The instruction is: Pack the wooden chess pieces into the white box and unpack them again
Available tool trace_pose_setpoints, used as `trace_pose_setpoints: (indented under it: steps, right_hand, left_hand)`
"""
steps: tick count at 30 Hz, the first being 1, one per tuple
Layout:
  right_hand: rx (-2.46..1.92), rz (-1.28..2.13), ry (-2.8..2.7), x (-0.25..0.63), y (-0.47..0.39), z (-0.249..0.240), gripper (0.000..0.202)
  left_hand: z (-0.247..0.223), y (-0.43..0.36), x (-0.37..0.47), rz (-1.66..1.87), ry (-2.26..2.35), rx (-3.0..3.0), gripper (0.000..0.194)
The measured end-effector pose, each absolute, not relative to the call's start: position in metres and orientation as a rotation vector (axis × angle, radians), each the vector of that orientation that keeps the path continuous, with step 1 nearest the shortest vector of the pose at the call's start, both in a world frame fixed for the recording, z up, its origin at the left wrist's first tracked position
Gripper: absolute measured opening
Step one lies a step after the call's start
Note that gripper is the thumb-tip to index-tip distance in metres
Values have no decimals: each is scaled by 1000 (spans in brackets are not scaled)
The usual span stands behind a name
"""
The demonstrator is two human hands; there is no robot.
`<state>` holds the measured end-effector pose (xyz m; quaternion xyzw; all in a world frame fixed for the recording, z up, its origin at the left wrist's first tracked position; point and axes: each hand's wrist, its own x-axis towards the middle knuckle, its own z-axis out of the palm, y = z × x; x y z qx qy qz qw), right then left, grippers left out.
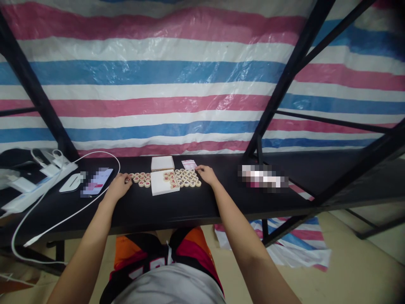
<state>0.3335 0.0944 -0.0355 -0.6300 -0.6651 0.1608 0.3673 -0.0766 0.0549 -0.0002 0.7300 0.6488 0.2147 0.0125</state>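
Observation:
Round red-lettered pieces (141, 179) lie in rows left of an open white box (165, 189), which holds several red pieces at its right side. Dark-lettered pieces (187, 177) are grouped to the right of that box. My left hand (118, 187) is at the left end of the red-lettered group, its curled fingers on a piece there. At the upper right edge of the dark-lettered group is my right hand (206, 173), fingers bent together; whatever is at its fingertips is too small to make out.
Behind the open box sits a second white box part (162, 163), with a pink-and-white paper (189, 164) beside it. A phone (97, 182), a white device (72, 183), a power strip and looping white cable (68, 217) occupy the left. Black frame posts rise on both sides.

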Motion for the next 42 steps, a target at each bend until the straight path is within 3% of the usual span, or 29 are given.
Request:
trace_pose_setpoints:
  steps: [36,42]
  right_hand:
    - [-1636,406,-1718,336,98,-39,25]
    - [-1630,406,-1719,335,97,-38,26]
  left_hand:
    - [0,53,-79,619,2076,2249,26]
    - [-6,58,-84,677,2101,2248,35]
